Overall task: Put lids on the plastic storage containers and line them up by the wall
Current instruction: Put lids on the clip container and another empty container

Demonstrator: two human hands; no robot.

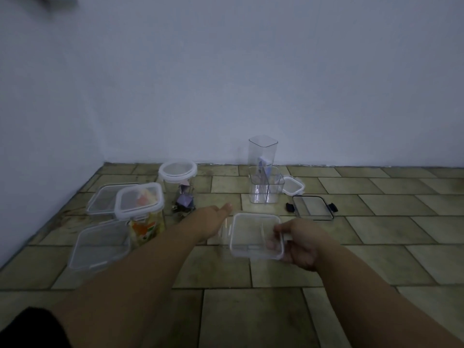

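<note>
Right hand (298,243) pinches the right edge of a clear square lid (256,234), held above the tiled floor (276,317). Left hand (213,217) reaches forward, fingers extended flat, holding nothing. At 12 o'clock stand two unlidded clear containers (265,184); at 10 o'clock, lidded containers (140,204) cluster.

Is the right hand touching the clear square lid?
Touching. In the head view the right hand grips the clear square lid at its right edge, fingers showing through the plastic.
</note>
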